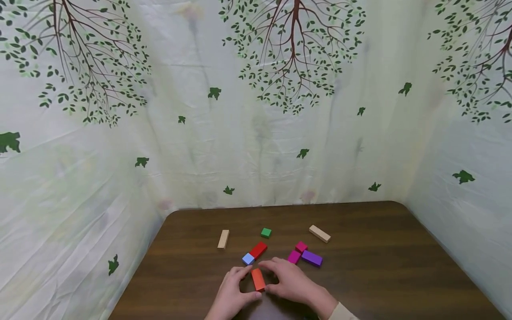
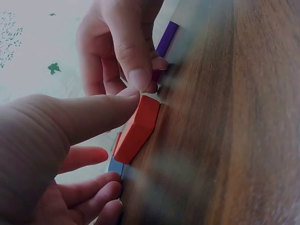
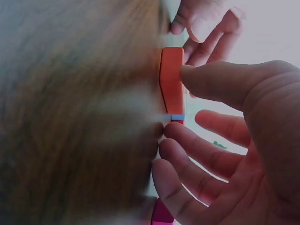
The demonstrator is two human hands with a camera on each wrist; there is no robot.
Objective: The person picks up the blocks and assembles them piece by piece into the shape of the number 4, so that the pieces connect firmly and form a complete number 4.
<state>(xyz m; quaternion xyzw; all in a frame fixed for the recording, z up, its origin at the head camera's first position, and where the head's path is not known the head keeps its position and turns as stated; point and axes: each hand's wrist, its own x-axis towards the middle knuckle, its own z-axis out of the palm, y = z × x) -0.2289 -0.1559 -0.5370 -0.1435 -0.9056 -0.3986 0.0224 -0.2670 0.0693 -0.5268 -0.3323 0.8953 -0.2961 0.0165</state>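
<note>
The orange rectangular block [image 1: 258,280] is seen lying on the brown wood-grain table [image 1: 380,275], framed between the left hand [image 1: 234,289] and the right hand [image 1: 295,282]. The fingers of both hands are spread and loosely bent, with nothing gripped; whether the block is touched by either thumb cannot be told. It is judged light, stiff, hardly fragile and perhaps slightly slippery on its smooth faces, best taken by its two long sides near the middle. Forward movement is hemmed in: the light-blue block [image 1: 248,259] is set just beyond the left fingertips, against the red block [image 1: 258,250], while the right side is bordered by the magenta block [image 1: 294,256] and purple block [image 1: 312,258]. More room is offered toward either side edge. Farther off, the green block [image 1: 266,233] is flanked by two pale wooden blocks [image 1: 223,239], and the table's far edge is backed by leaf-printed fabric [image 1: 264,178].
</note>
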